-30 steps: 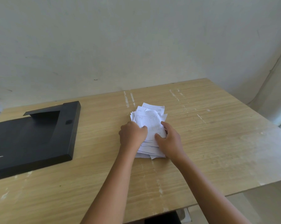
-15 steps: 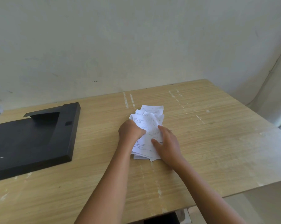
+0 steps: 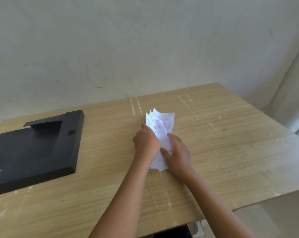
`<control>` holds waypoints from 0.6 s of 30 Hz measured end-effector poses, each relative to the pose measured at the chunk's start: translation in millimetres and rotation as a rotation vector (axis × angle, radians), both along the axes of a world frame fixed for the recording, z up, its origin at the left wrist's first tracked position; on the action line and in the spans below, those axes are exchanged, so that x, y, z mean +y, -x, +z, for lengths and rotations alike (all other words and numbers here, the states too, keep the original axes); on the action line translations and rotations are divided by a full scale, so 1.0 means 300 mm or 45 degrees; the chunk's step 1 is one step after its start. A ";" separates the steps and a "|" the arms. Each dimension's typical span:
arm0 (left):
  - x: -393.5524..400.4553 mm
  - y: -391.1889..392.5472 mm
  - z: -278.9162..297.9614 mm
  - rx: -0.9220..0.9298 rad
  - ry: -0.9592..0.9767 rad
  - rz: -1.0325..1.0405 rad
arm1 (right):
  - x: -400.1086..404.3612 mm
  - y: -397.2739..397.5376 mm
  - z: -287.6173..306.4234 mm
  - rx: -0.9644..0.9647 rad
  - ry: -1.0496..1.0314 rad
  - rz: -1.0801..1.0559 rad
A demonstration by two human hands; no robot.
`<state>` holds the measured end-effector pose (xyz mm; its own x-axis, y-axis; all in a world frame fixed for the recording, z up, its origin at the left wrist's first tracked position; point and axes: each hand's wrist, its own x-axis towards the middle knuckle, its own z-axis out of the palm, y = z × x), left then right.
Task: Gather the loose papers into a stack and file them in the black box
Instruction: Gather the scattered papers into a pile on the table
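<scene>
1. Head view: papers (image 3: pixel 159 127) bunched between both hands near the middle of the table (image 3: pixel 222 152); box (image 3: pixel 33 148) lies well apart to the left, near the table's left edge
2. Sheets not squared. Far corners fan out at different angles, near edges poke out unevenly below the hands, far end looks raised and curled off the wood
3. Risk, sheets slipping: judged likely if the bundle is lifted now, since the uneven edges mean some sheets may be barely caught by either hand; a loose one could slide out onto the table
4. Risk, creasing: paper is thin and limp, so squeezing from both sides could buckle the middle, and the curl at the far end suggests this has begun
5. Risk, snagging on entry: a fanned stack carried to the box may catch its rim or the raised flap at its far side; tapping the edges square first would cut this
6. Left hand (image 3: pixel 146 143): curled nearly into a fist against the left edge of the papers, knuckles up. It appears to clutch that edge, though fingertips are hidden under the hand, so exact hold cannot be told
7. Right hand (image 3: pixel 177 152): partly open, thumb lying over the top sheet, fingers along the right edge, pinching the stack from that side
8. Step in hand, as judged: gathering nearly done, filing not yet begun
</scene>
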<state>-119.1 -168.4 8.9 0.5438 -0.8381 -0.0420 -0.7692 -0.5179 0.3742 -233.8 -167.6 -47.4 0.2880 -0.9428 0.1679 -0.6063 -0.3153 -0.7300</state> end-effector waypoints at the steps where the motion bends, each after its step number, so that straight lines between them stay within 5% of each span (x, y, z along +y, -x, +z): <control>1: 0.000 0.001 0.003 0.032 0.002 0.010 | -0.001 -0.001 0.000 0.003 0.005 0.001; 9: 0.036 -0.086 0.002 0.703 0.233 0.145 | 0.008 0.003 0.011 -0.155 -0.068 -0.006; 18: 0.192 -0.195 -0.015 1.046 0.482 -0.007 | 0.015 -0.049 0.058 -0.612 -0.353 -0.012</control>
<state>-60.7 -110.9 4.3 0.4601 -0.8774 -0.1362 -0.1865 -0.2455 0.9513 -219.0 -163.2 -30.0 0.2312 -0.9726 0.0238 -0.1863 -0.0682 -0.9801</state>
